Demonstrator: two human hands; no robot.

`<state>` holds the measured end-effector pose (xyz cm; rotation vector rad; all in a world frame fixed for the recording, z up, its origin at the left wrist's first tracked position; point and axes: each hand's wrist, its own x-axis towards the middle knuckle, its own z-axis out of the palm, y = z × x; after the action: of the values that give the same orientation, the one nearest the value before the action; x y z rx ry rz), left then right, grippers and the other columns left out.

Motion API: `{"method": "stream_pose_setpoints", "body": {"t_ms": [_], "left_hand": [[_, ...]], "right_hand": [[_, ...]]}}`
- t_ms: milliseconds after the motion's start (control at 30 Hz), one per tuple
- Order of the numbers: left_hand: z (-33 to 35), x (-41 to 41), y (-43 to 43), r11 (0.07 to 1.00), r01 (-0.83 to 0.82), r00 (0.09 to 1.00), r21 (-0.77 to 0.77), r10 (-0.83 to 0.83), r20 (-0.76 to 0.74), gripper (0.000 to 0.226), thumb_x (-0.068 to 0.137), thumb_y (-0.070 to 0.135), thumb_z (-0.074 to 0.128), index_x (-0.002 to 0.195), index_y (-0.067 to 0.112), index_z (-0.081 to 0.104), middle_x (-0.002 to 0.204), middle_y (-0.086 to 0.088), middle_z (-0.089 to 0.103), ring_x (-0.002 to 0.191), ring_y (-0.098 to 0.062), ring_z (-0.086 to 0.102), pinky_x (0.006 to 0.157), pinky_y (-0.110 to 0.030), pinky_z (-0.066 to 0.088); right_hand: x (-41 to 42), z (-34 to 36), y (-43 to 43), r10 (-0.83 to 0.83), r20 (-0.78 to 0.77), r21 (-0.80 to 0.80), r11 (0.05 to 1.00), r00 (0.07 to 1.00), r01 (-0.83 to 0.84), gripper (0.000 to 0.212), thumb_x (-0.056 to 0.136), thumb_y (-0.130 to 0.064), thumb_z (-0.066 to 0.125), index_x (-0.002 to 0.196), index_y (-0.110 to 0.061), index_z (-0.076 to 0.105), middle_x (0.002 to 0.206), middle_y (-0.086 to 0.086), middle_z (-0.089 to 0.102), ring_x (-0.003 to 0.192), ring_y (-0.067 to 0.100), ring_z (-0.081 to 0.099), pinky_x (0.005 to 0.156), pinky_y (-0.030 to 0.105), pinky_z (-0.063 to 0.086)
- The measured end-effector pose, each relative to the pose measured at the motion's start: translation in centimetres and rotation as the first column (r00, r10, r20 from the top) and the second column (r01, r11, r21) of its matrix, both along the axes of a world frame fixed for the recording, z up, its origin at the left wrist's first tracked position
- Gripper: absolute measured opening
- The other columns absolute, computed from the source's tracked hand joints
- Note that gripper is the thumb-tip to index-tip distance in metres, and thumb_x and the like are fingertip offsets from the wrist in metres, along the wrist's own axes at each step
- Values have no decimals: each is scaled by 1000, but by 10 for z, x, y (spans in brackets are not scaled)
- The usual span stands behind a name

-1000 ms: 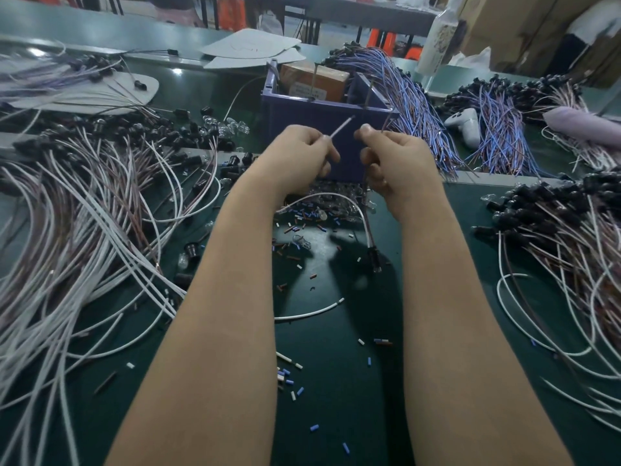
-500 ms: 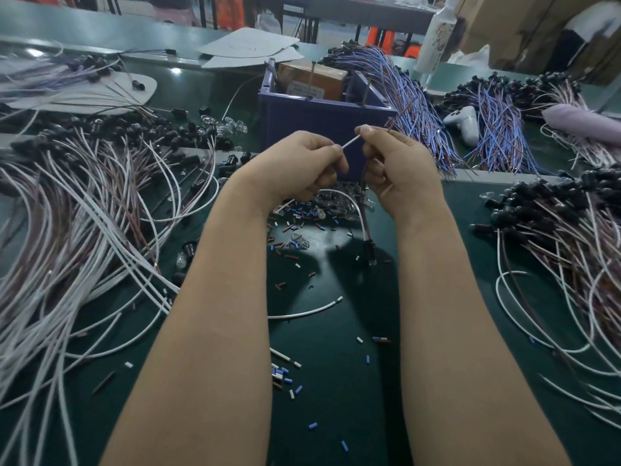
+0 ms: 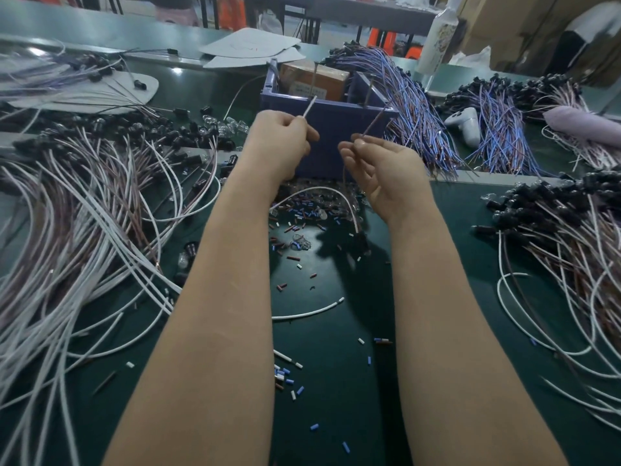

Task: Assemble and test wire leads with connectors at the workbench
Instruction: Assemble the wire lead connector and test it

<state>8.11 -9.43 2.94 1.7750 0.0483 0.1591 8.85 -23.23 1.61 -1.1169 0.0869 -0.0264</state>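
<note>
Over the middle of the desk (image 3: 336, 381), just this side of the blue bin (image 3: 336, 129), both hands are raised with one lead split between them. The left hand (image 3: 280, 146) pinches the white wire (image 3: 309, 107) a little below its tip. That grip is clamped on the wire, and the tip points up and to the right. The right hand (image 3: 383, 169) has its grip clamped on the brown wire (image 3: 373, 122) between thumb and forefinger, with its other fingers loose. The two tips stand apart.

The step looks like readying the two free ends, though I cannot tell whether for testing or joining. To do it well, hold each wire close to its tip so it does not flex, and keep the ends from brushing each other. Leave the hanging part slack so nothing tugs at the far end.

The lead is thin and limp. Its white wire arcs from below the left hand toward the right, then drops to a dark, blurred connector (image 3: 363, 245) low over scattered coloured bits (image 3: 302, 213).
</note>
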Motion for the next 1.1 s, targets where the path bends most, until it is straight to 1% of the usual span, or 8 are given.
{"method": "stream_pose_setpoints", "body": {"t_ms": [67,133,333,467,567,700,833,1100], "left_hand": [[-1,1,-2,999,-49,998,-20,49,24,36,100,16,38,71,15,59,55,1,45,32,-3,32,41,-17,26],[-1,2,-3,997,-76,996,-15,77,47,37,100,17,38,70,17,58,56,1,46,40,-6,35,46,-21,28],[-4,7,-6,989,-142,986,-37,145,83,38,101,19,36,70,19,56,62,-1,46,52,-12,35,52,-24,28],[-6,8,-7,990,-135,987,-36,137,78,38,101,19,35,70,18,56,62,-1,46,52,-12,35,52,-23,28],[-8,8,-10,993,-118,990,-15,119,72,36,101,18,36,73,15,58,61,-1,47,51,-11,36,52,-23,29],[-9,8,-12,996,-94,994,4,94,59,34,101,18,36,75,16,58,61,0,48,51,-12,38,53,-24,30],[-8,7,-12,997,-81,995,4,81,60,36,101,18,36,73,18,57,60,0,47,50,-11,38,52,-23,30],[-7,4,-12,998,-71,996,1,70,48,35,101,18,36,74,16,57,59,1,47,49,-11,37,51,-23,30]], "right_hand": [[-1,-1,4,-63,51,-131,989,997,69,15,95,2,50,81,-4,55,68,10,64,44,5,58,48,13,49],[-1,-3,7,-105,81,-256,959,991,122,15,96,-5,50,82,-9,52,68,10,63,37,5,51,41,15,43],[-2,-6,7,-136,96,-490,856,986,166,16,96,-13,51,80,-13,52,56,2,63,32,6,36,37,15,32],[-4,-3,9,-83,97,-556,822,992,124,14,92,-11,54,79,-13,56,45,-3,62,35,10,37,35,15,29],[-5,0,9,-44,73,-594,801,996,79,14,91,-10,54,78,-13,57,44,-3,61,50,20,44,36,16,30],[-6,3,8,-16,58,-619,784,998,49,16,90,-9,54,75,-14,58,42,-3,59,61,24,48,35,15,29],[-5,5,5,-4,57,-651,758,998,40,16,89,-11,54,74,-15,59,43,-2,60,41,14,40,35,14,28],[-3,6,-3,-20,41,-636,771,999,41,16,89,-12,54,74,-14,59,43,-2,60,28,6,32,33,13,25]]}}
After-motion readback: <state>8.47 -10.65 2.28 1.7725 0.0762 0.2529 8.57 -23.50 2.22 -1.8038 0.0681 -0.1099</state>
